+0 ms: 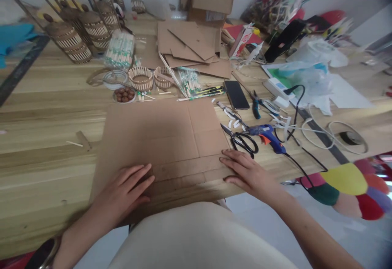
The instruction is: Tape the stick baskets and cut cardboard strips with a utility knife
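A large flat sheet of brown cardboard (pixel 147 126) lies on the wooden table in front of me, with crease lines along its near side. My left hand (pixel 128 189) rests on its near left part, fingers stretched out. At the near right edge of the sheet, my right hand (pixel 241 171) lies with its fingers apart, touching the cardboard. Just beyond that hand are black-handled scissors (pixel 245 142) and a blue glue gun (pixel 268 134).
Several round stick-sided baskets (pixel 70 42) with handles stand back left. Nearer are small stick rings (pixel 141 79), a bowl of brown beads (pixel 124 95) and a phone (pixel 236 95). Cardboard pieces (pixel 186 40) are stacked behind. Pliers (pixel 256 105) and cables (pixel 306 175) lie at right.
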The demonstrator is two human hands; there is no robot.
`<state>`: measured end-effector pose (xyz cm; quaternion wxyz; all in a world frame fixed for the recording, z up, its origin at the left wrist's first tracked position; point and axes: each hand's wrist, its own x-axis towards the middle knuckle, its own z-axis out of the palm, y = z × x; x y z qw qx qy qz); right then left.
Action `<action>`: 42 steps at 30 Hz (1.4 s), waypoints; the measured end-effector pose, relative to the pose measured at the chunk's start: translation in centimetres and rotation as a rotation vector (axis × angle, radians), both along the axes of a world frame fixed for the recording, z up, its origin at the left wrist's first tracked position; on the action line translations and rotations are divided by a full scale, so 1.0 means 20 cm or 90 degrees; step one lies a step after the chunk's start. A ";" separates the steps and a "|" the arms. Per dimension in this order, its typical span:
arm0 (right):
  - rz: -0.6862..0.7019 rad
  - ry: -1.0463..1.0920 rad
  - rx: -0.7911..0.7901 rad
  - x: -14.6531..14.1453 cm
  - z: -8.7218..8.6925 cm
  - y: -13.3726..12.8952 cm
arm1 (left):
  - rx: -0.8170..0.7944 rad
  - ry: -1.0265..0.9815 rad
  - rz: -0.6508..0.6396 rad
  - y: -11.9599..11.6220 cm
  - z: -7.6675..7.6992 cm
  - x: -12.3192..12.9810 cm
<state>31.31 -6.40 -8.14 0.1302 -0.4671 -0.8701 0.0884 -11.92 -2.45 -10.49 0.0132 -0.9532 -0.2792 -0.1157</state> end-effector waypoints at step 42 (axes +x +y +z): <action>-0.020 0.077 0.042 0.05 0.02 0.02 | 0.074 -0.070 -0.021 0.06 -0.01 0.02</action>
